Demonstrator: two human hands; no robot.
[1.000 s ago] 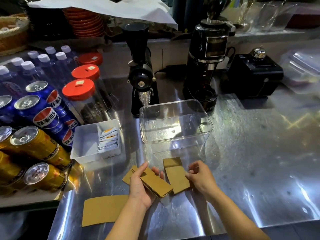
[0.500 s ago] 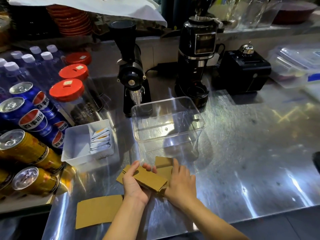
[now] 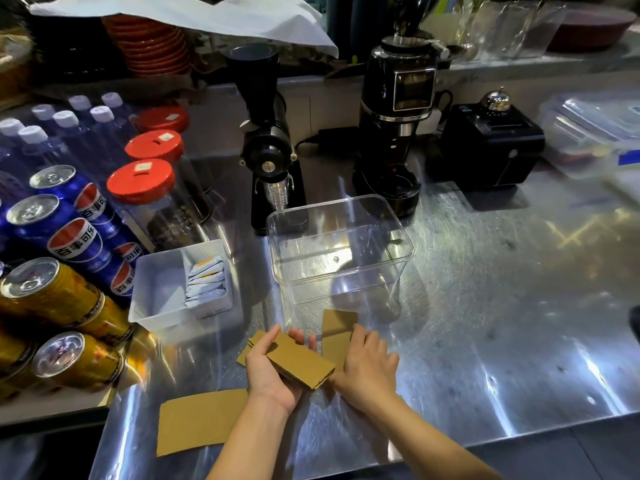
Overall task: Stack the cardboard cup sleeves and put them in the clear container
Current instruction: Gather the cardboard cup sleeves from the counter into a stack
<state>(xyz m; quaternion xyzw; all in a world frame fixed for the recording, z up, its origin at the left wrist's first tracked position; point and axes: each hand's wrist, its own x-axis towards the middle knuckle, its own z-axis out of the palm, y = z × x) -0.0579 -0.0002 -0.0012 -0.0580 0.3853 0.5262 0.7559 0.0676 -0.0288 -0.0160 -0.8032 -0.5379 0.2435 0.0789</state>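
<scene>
My left hand (image 3: pixel 268 374) holds a small stack of flat brown cardboard cup sleeves (image 3: pixel 298 362), thumb on top, fingers underneath. My right hand (image 3: pixel 367 367) lies palm down on another sleeve (image 3: pixel 337 329) that rests on the steel counter, just right of the stack; most of that sleeve is hidden under the hand. One more sleeve (image 3: pixel 199 420) lies flat near the counter's front edge, left of my left forearm. The clear container (image 3: pixel 346 284) stands empty and open-topped just beyond my hands.
A white tray of sachets (image 3: pixel 156 289) sits left of the container. Cans (image 3: pixel 52 292) and red-lidded jars (image 3: pixel 140 181) crowd the left. Two black grinders (image 3: pixel 268 150) (image 3: pixel 398 109) and a black box (image 3: pixel 490 143) stand behind. Bare steel counter (image 3: pixel 502 323) stretches right.
My right hand has slid left from the far end of the loose sleeve and now lies flat on it, close against the stack. My left hand keeps the stack.
</scene>
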